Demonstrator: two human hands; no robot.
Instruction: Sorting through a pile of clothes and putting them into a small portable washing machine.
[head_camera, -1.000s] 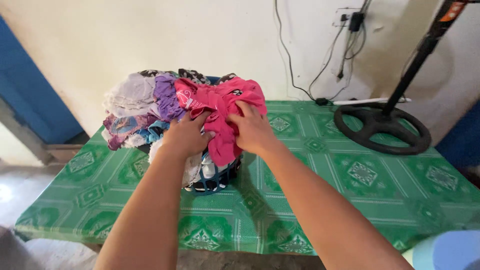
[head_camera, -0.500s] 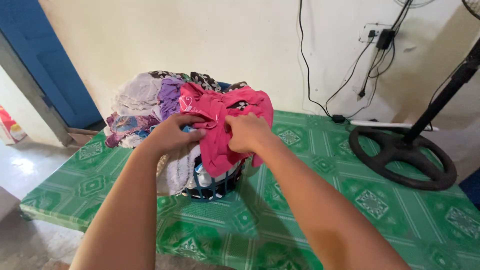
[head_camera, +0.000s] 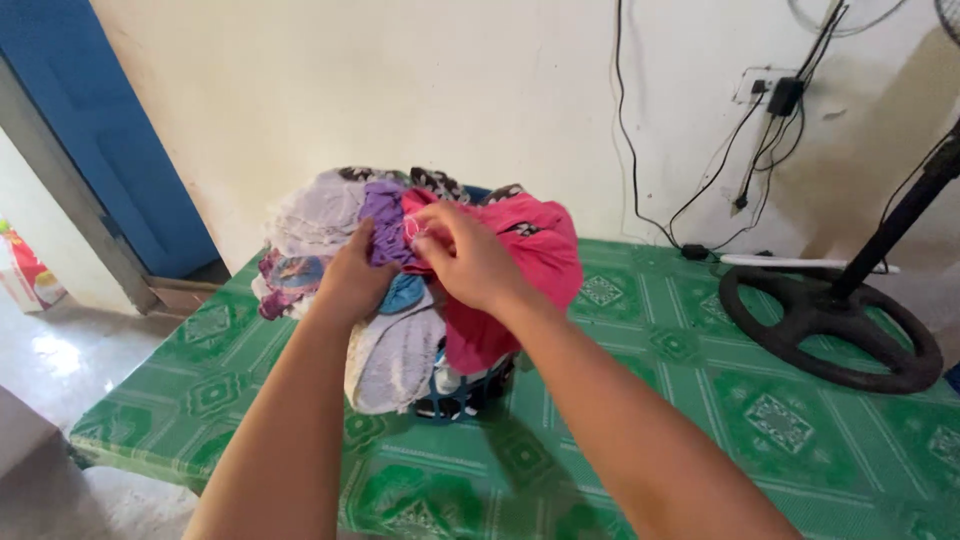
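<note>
Your left hand (head_camera: 352, 283) is clenched on the purple garment (head_camera: 385, 215) near the top of the heap, and your right hand (head_camera: 468, 262) pinches the upper edge of the pink garment (head_camera: 530, 255) just beside it, fingers closed on the cloth. Both pieces lie on an overfull blue laundry basket (head_camera: 455, 395) that stands at the centre of the green patterned bench (head_camera: 700, 400). A white lacy cloth (head_camera: 395, 355) hangs down the basket's front at 6 o'clock from your hands. At 3 o'clock, well apart, a black fan base (head_camera: 830, 325) rests on the bench.
</note>
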